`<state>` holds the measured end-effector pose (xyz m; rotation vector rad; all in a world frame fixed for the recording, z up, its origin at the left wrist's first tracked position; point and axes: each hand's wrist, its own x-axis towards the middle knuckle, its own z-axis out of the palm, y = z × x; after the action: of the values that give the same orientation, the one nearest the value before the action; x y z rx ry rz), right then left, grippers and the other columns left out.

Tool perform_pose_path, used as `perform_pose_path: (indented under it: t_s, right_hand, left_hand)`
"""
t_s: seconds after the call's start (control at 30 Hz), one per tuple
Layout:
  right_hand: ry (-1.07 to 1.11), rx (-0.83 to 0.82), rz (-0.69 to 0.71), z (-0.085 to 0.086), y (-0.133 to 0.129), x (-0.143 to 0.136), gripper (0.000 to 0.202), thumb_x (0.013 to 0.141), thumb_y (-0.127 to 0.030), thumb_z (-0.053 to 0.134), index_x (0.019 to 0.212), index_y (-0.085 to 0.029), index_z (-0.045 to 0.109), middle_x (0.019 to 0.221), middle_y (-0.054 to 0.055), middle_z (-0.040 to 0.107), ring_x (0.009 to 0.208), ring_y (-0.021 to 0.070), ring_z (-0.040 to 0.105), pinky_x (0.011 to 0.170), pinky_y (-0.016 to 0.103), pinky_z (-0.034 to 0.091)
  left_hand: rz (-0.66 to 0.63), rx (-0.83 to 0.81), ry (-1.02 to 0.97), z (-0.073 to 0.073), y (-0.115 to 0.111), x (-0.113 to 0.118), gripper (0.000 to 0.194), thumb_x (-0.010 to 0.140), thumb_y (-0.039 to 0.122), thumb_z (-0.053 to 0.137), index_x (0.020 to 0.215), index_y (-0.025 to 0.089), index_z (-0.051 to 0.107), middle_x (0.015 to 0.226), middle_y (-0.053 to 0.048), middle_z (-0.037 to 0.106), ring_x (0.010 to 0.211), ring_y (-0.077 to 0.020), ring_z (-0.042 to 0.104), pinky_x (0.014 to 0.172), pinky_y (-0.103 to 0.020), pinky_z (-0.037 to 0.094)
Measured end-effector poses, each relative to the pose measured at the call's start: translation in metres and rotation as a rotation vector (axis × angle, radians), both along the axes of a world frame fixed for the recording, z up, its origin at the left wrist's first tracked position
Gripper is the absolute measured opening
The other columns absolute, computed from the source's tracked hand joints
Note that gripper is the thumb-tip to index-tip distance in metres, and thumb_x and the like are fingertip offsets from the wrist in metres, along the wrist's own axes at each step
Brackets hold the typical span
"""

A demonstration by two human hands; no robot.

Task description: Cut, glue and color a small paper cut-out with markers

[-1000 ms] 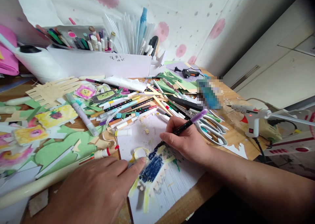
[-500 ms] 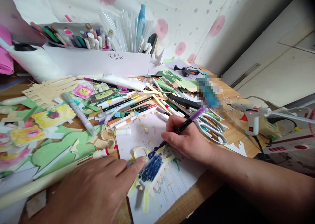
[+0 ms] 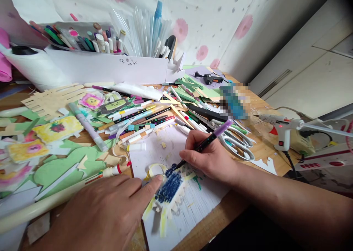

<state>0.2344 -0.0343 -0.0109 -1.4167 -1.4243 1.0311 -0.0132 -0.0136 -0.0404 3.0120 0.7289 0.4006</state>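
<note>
Gripping a purple-ended marker (image 3: 207, 142), the fingers of our right hand (image 3: 211, 156) pinch it low on the barrel, presumably for close control; its tip meets the dark-blue patch on a small paper cut-out (image 3: 170, 186). Our left hand (image 3: 102, 207) grips nothing that shows: index finger extended, tip on the cut-out's edge, likely to stop it slipping; the others curl loosely. Cut-out lies flat on a white sheet (image 3: 183, 225), which probably shields the wooden worktop (image 3: 205, 224) from stray ink. Just beyond the right hand, we note scissors (image 3: 239, 151). Farther right, a white glue gun (image 3: 285, 129), red light showing. Loose markers (image 3: 143, 115) fan out behind the sheet, seemingly for easy reach; green paper scraps (image 3: 64, 168) lie left. At the back, a white box (image 3: 107, 68) keeps more pens upright or leaning.
</note>
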Motion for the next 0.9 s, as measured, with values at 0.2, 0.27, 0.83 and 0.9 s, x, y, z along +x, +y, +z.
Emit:
perform_pose_path:
  t_s: [0.2, 0.27, 0.83, 0.9]
  right_hand:
    - [0.006, 0.022, -0.021, -0.0003, 0.0004, -0.0004, 0.023, 0.074, -0.022, 0.064, 0.062, -0.020, 0.045, 0.056, -0.007, 0.042, 0.051, 0.0089, 0.037, 0.047, 0.023, 0.030]
    - [-0.024, 0.026, -0.003, 0.0004, 0.0004, -0.0001, 0.022, 0.073, -0.021, 0.064, 0.061, -0.020, 0.045, 0.056, -0.006, 0.042, 0.052, 0.0091, 0.037, 0.047, 0.023, 0.030]
    - [-0.008, 0.023, 0.012, -0.0001, -0.0020, 0.0041, 0.023, 0.074, -0.022, 0.064, 0.061, -0.021, 0.045, 0.056, -0.006, 0.043, 0.052, 0.0096, 0.039, 0.050, 0.024, 0.033]
    - [-0.019, 0.036, 0.023, -0.0007, -0.0020, 0.0045, 0.023, 0.075, -0.022, 0.064, 0.062, -0.020, 0.045, 0.057, -0.006, 0.043, 0.052, 0.0096, 0.039, 0.050, 0.024, 0.033]
  left_hand:
    - [0.019, -0.054, 0.017, -0.0037, -0.0019, -0.0031, 0.060, 0.079, 0.006, 0.035, 0.127, 0.035, 0.057, 0.080, 0.001, 0.071, 0.069, -0.0210, 0.065, 0.064, -0.038, 0.044]
    - [0.020, -0.047, 0.022, -0.0042, -0.0021, -0.0039, 0.060, 0.079, 0.005, 0.035, 0.127, 0.034, 0.057, 0.082, 0.000, 0.071, 0.069, -0.0210, 0.065, 0.063, -0.038, 0.043]
    - [0.025, -0.024, 0.022, -0.0045, -0.0019, -0.0036, 0.060, 0.079, 0.005, 0.033, 0.125, 0.033, 0.058, 0.082, 0.000, 0.072, 0.069, -0.0219, 0.066, 0.062, -0.039, 0.045]
    - [0.018, -0.039, 0.023, -0.0045, -0.0008, -0.0033, 0.060, 0.079, 0.006, 0.034, 0.126, 0.034, 0.057, 0.083, 0.000, 0.072, 0.070, -0.0220, 0.066, 0.062, -0.039, 0.045]
